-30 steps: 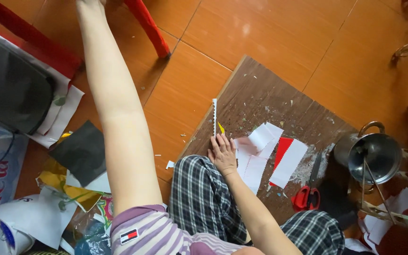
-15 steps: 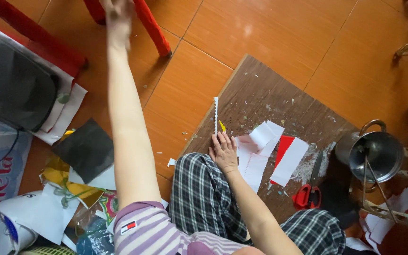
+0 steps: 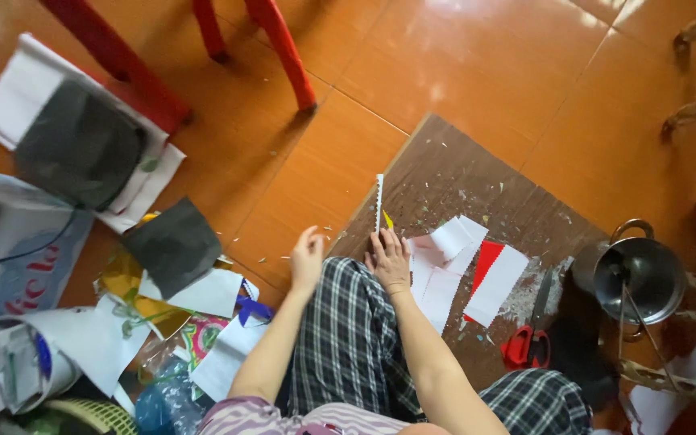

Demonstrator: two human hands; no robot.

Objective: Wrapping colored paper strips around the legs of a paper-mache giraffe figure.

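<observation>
Item: narrow white paper strip with a zigzag edge (image 3: 379, 203), lying on the dark wooden board (image 3: 461, 173) near its left corner. Its long axis runs away from you, nearly straight up the view.

Your right hand (image 3: 390, 259): flat on the board just below the near end of the strip, fingers spread and pointing up toward it. It pinches nothing that shows. This is your nearer hand; the strip lies directly ahead of its fingertips, just beside a small yellow scrap (image 3: 387, 220).

Your left hand (image 3: 308, 259): raised over your knee at the board's edge, fingers loosely curled, empty as far as the view shows. The strip lies up and to the right of it, farther off than from the right hand.

Adjacent: cut white paper pieces (image 3: 441, 270) and a red-and-white piece (image 3: 497, 278) to the right of your right hand; red-handled scissors (image 3: 529, 338) farther right, well apart; a steel pot (image 3: 642, 274) at the board's far right.

Surrounds: checked trousers (image 3: 348, 338) under both forearms; black and white sheets (image 3: 175, 246) heaped on the orange tiled floor (image 3: 477, 56) at left; red stool legs (image 3: 279, 48) above.
</observation>
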